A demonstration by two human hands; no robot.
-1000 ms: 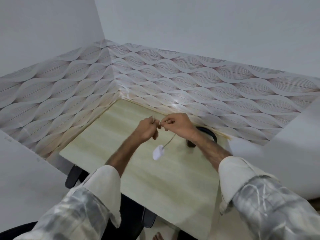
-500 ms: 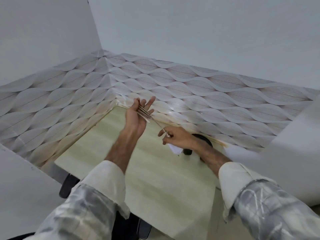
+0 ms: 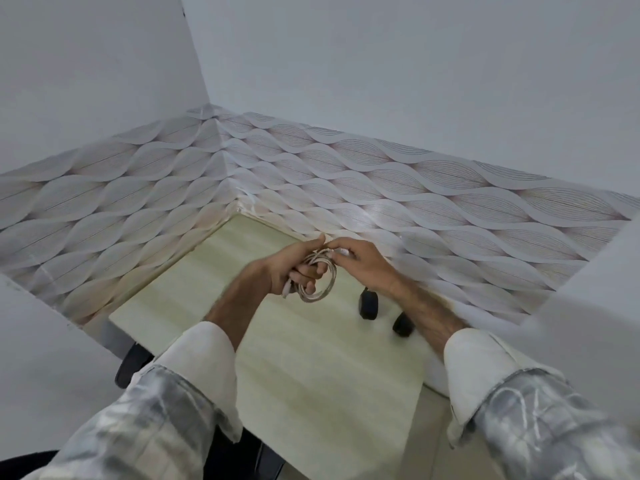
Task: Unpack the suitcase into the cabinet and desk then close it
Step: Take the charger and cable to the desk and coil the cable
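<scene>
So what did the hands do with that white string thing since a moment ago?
The white cable, stretched out between the hands half a second ago, is now wound into a coil. The left hand grips the loops, and the right hand has moved in close and pinches the cable's end. The black object stayed on the desk.

The pale coiled cable (image 3: 317,282) is partly covered by the curled fingers of the left hand (image 3: 292,268), and its end is hidden under the right hand (image 3: 360,263). The right forearm hides most of the black headphones (image 3: 367,302) right of centre. The black office chair (image 3: 133,365) at lower left lies mostly beneath the light wooden desk (image 3: 311,375).
</scene>
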